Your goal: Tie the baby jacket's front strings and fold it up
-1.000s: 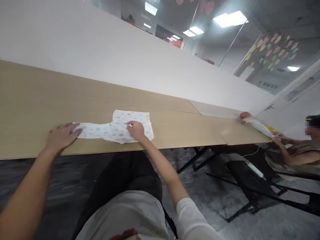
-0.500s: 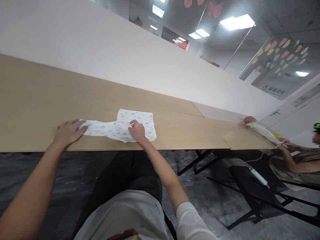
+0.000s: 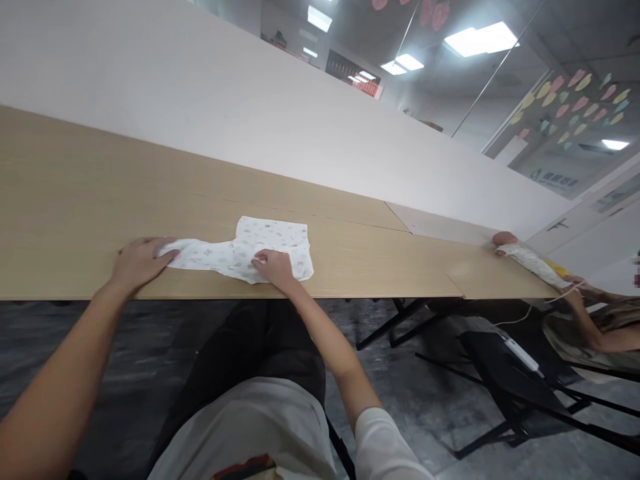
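- The printed cloth (image 3: 235,257) is lying flat on the surface (image 3: 380,267), near its front edge.
- Your left hand (image 3: 141,261) is resting open on the narrow end; your right hand (image 3: 275,268) is curling its fingers on the broad part, whether pinching a fold I cannot tell.
- You are probably handling something light, limp, easily creased, hardly fragile.
- Corners farthest from the surface's front edge are seemingly offering the surest pinch.

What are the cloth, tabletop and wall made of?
Cloth: probably cotton-like fabric, matte; lies thin and limp with slight creases.
Tabletop: likely wood-look laminate, low sheen; smooth, tan, straight panel seams.
Wall: painted board or plaster, can't tell; plain white, no grain showing.
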A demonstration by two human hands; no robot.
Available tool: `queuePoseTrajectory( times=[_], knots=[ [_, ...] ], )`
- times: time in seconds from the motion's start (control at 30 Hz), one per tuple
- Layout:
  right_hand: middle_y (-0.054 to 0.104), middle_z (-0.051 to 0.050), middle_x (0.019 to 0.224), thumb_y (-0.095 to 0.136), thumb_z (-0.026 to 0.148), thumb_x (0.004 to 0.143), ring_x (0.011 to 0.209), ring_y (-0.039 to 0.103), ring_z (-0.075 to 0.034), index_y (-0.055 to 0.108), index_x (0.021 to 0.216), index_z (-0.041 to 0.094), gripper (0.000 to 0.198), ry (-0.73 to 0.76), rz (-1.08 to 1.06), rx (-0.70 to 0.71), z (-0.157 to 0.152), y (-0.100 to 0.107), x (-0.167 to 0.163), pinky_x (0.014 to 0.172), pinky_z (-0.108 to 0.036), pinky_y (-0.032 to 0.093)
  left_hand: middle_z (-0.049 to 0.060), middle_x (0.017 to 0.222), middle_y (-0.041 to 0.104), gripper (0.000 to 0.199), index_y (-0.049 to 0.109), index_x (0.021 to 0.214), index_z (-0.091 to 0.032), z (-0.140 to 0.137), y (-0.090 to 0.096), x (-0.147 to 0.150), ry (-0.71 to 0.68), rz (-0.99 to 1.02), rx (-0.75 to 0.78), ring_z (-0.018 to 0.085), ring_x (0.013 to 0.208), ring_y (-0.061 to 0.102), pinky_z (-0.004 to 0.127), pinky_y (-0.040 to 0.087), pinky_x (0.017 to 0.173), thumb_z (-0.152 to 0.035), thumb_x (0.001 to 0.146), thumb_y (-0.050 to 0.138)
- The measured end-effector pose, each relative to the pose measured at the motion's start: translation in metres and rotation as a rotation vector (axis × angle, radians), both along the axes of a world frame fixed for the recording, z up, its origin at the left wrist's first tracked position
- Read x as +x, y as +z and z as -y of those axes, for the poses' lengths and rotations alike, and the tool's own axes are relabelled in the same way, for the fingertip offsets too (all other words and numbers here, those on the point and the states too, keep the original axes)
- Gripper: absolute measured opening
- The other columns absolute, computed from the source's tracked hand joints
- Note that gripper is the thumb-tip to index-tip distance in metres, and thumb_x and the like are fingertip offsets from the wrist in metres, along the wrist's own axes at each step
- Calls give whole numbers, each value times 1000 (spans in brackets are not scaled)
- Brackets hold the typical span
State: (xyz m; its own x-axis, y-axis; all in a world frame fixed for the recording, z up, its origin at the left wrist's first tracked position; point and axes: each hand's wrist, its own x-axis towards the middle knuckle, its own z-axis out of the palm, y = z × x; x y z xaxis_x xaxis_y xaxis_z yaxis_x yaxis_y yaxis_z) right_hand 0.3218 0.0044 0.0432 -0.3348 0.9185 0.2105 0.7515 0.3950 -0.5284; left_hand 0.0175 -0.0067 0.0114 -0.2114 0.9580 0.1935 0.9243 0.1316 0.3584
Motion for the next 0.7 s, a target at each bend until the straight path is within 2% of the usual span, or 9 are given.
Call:
queuePoseTrajectory(
  times=[0.13, 0.27, 0.37, 0.5, 0.6, 0.7],
  knots=[
    [77, -4, 104, 63, 24, 90, 101, 71, -18, 73, 101, 21, 15, -20, -142, -20, -1, 4, 17, 95, -29, 50, 13, 122, 63, 54, 63, 129, -12, -7, 4, 0, -91, 77, 141, 26, 115, 52, 41, 42, 104, -40, 86, 48],
    [77, -3, 99, 62, 19, 89, 94, 71, -16, 74, 92, 20, 13, -62, -260, -26, -6, 12, 37, 89, -26, 52, 10, 119, 65, 55, 62, 130, -11, -18, 26, 15, 3, 279, 180, 21, 97, 57, 37, 47, 95, -31, 79, 58],
    [77, -4, 98, 61, 18, 88, 94, 71, -16, 74, 90, 19, 13, -102, -326, -42, -10, 15, 47, 88, -25, 53, 9, 126, 63, 56, 61, 131, -11, -23, 52, 44, 9, 436, 295, 18, 97, 58, 33, 49, 91, -27, 77, 62],
    [77, -5, 94, 59, 19, 89, 90, 71, -14, 73, 90, 17, 14, -114, -460, -137, -21, 12, 49, 86, -25, 53, 9, 126, 63, 46, 64, 125, -12, -24, 78, 108, -223, 421, 415, 18, 103, 58, 35, 47, 98, -26, 81, 58],
    [76, -6, 89, 54, 22, 91, 76, 70, -12, 71, 91, 15, 18, -119, -621, -262, -31, 7, 44, 75, -23, 54, 8, 121, 62, 45, 67, 119, -15, -28, 71, 162, -444, 300, 439, 21, 113, 57, 37, 43, 106, -14, 76, 54],
    [74, -6, 85, 50, 19, 90, 64, 66, -11, 69, 90, 13, 20, -198, -721, -325, -38, 1, 45, 65, -21, 53, 9, 125, 58, 59, 66, 120, -19, -32, 45, 208, -612, 190, 375, 22, 117, 56, 36, 46, 104, 0, 69, 43]
  ],
)
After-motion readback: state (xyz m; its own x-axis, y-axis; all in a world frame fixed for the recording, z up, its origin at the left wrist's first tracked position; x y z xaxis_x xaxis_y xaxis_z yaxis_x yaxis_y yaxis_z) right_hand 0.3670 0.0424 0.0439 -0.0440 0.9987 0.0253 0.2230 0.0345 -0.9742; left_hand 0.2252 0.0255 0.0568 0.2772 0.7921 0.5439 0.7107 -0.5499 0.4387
